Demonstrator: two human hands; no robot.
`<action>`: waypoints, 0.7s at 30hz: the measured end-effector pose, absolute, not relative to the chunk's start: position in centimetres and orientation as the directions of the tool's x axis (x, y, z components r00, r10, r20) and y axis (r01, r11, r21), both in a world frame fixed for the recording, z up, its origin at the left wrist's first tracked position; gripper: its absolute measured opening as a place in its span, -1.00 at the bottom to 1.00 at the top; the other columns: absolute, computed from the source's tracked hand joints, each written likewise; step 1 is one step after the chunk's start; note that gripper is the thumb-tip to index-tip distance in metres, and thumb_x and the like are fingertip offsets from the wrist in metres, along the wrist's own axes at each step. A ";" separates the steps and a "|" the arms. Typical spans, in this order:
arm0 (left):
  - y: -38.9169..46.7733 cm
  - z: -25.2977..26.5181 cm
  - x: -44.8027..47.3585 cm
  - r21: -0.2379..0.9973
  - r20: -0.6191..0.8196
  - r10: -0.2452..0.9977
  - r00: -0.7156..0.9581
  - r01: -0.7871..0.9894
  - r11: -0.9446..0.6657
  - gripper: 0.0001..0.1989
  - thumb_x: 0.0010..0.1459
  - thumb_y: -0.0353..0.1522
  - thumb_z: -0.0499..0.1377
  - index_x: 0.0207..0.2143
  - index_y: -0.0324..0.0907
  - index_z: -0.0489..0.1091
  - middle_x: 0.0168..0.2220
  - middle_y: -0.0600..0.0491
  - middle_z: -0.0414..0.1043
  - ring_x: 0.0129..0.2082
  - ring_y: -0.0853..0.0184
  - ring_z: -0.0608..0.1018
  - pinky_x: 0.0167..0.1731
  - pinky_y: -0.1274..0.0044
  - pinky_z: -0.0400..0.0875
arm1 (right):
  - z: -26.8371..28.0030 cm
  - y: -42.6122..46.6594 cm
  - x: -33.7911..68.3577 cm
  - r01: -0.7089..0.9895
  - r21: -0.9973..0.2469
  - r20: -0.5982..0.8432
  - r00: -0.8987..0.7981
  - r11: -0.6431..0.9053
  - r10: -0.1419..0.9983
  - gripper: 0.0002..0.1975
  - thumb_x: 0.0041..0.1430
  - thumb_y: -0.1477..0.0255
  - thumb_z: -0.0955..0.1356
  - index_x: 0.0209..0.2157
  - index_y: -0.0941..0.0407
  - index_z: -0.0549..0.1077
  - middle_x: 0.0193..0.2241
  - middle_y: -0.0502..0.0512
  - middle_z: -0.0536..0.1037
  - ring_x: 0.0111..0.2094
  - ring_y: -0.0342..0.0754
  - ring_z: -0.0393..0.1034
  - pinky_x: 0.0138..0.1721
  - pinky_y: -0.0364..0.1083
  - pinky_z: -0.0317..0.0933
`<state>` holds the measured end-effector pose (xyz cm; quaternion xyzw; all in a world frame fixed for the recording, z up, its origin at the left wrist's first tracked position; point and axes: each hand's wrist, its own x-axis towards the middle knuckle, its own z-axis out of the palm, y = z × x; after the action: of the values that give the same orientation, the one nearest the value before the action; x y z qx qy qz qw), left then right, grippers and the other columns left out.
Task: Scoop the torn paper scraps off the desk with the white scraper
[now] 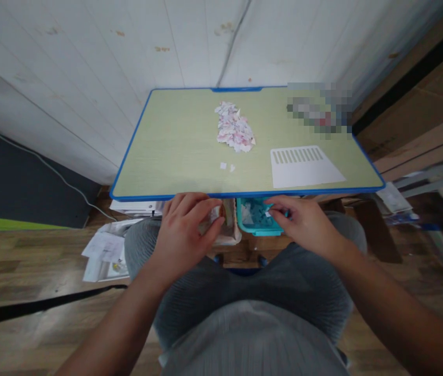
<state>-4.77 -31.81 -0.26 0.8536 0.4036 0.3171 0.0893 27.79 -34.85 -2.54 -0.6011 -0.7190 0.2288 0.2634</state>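
My right hand [303, 222] pinches a small white paper scrap [268, 213] between thumb and fingertips, over a teal plastic box [264, 230] below the table's front edge. Pale bits lie inside that box. At the same edge, my left hand [186, 227] is curled with a gap between thumb and index finger; nothing shows held in it. It hovers by a pale-rimmed bin [231, 240]. A pile of torn paper scraps [235, 128] lies mid-table, with a square scrap [223, 166] and a smaller scrap [232, 168] in front.
A white card with a row of slots [303, 169] lies on the blue-edged table [158, 151], front right. A blurred-out item [315, 112] is at the back right corner. Papers [106, 248] sit in a box on the floor at left. Cardboard stands at right.
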 end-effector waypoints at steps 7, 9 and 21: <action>-32.9 -0.4 -6.9 0.291 0.293 0.654 0.697 0.587 -0.756 -0.87 0.41 -0.47 0.47 -0.10 -0.05 0.68 -0.02 0.02 0.74 0.03 0.02 0.68 0.07 0.17 0.45 | -4.0 -35.4 27.8 0.755 -0.486 0.355 -0.289 0.440 0.889 -0.83 0.56 0.39 0.45 -0.11 0.04 0.75 -0.13 0.17 0.85 -0.06 0.19 0.76 0.12 0.14 0.51; -32.8 -0.6 -6.7 0.241 0.316 0.635 0.705 0.587 -0.773 -0.85 0.44 -0.51 0.44 -0.16 -0.07 0.66 -0.07 0.03 0.75 -0.01 0.03 0.67 0.01 0.19 0.42 | -3.9 -35.6 27.7 0.753 -0.459 0.318 -0.357 0.472 0.878 -0.91 0.49 0.36 0.54 -0.08 0.05 0.75 -0.09 0.17 0.85 -0.04 0.21 0.74 0.12 0.16 0.50; -31.8 -2.0 -5.8 0.169 0.403 0.615 0.678 0.605 -0.778 -0.85 0.52 -0.49 0.35 -0.12 -0.07 0.69 -0.05 0.00 0.78 -0.03 -0.01 0.67 -0.05 0.12 0.42 | -4.2 -36.1 27.8 0.804 -0.358 0.136 -0.458 0.475 0.878 -0.92 0.39 0.49 0.54 -0.13 0.05 0.73 -0.15 0.14 0.81 0.00 0.27 0.67 0.09 0.19 0.44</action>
<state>-5.83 -31.83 -1.95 0.9160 0.3328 0.2239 0.0110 27.81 -36.07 -4.18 -0.4977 -0.8451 0.1221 0.1525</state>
